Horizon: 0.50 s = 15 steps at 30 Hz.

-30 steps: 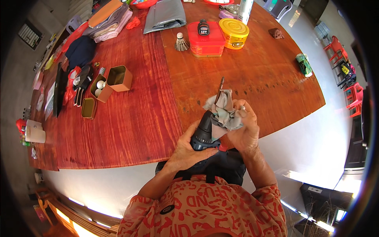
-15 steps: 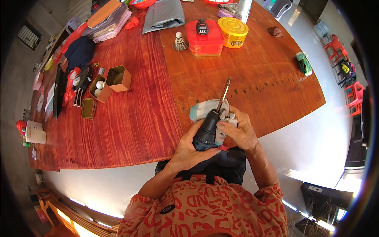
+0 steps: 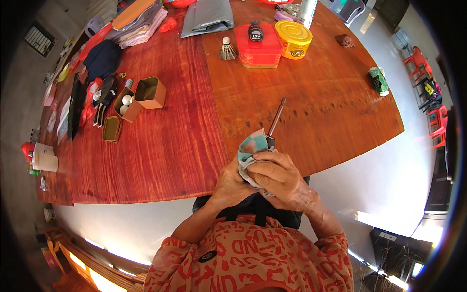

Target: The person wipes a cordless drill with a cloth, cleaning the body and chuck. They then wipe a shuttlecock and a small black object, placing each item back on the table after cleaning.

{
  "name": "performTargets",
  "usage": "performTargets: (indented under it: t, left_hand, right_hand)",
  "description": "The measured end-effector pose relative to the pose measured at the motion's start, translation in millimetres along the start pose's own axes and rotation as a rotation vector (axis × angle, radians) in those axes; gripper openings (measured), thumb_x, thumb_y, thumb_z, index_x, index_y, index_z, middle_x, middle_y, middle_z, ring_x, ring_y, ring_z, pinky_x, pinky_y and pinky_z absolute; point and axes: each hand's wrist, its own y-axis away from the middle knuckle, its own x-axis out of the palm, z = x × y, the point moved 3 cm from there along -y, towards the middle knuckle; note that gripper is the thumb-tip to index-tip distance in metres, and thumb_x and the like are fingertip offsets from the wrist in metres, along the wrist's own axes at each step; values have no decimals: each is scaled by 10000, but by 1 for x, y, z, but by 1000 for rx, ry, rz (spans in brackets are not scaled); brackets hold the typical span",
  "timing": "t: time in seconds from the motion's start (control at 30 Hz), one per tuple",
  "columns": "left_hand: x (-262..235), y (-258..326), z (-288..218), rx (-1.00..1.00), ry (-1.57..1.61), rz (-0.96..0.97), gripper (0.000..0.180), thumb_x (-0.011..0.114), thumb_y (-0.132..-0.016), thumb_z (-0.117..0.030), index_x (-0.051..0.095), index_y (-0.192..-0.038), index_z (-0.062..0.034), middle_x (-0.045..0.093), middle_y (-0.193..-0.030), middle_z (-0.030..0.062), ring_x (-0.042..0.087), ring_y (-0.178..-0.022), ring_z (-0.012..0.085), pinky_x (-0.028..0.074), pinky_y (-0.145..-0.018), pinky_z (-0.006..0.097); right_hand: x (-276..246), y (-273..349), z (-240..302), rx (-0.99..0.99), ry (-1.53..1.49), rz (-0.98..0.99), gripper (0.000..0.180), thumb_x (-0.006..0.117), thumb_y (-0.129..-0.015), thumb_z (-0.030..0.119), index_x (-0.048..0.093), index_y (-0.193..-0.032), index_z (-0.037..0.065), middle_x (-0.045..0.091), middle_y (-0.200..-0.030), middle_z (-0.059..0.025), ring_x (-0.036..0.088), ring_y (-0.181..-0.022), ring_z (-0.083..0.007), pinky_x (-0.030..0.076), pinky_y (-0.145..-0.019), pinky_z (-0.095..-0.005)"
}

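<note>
Wiping a power driver with a teal-and-grey cloth (image 3: 250, 151): right hand (image 3: 282, 180) fingers wrapped over cloth and tool body, left hand (image 3: 233, 182) cupping beneath, bit (image 3: 276, 118) jutting beyond the fingers above the surface (image 3: 194, 121); next, probably turning the tool to an unwiped face.

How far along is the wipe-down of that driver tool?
Mid-wipe. Right hand presses the cloth around the tool body, which the cloth hides; left hand supports it from below. The bit sticks out uncovered, apparently not yet wiped. Nothing is set down as finished.
</note>
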Motion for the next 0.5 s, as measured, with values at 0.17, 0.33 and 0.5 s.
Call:
performTargets:
  t: [0.17,0.33,0.5]
  left_hand:
    - [-2,-2,-12,-57,-178,-58,694,776,-692,-153,421,-1276,-34,586,-1100,123,597,-1015,232,500,-840,354]
    - [-11,-3,-4,28,-25,-73,657,747,-688,-59,428,-1262,-40,583,-1085,100,590,-1009,199,504,-842,354]
    - [-15,-3,-11,-14,159,-87,699,797,-673,-26,411,-1255,-62,548,-1143,82,578,-1019,162,510,-856,319]
  right_hand:
    - [-7,-22,-7,137,299,-103,352,706,-701,108,636,-1031,6,571,-1135,-81,511,-1152,-266,401,-848,-388]
    - [6,-14,-5,48,228,-50,282,672,-746,99,633,-1014,22,559,-1172,-73,495,-1195,-257,429,-843,-396]
    - [-7,2,-10,194,-297,-184,258,672,-742,21,631,-996,-1,615,-1016,-121,586,-1037,-298,480,-854,-380]
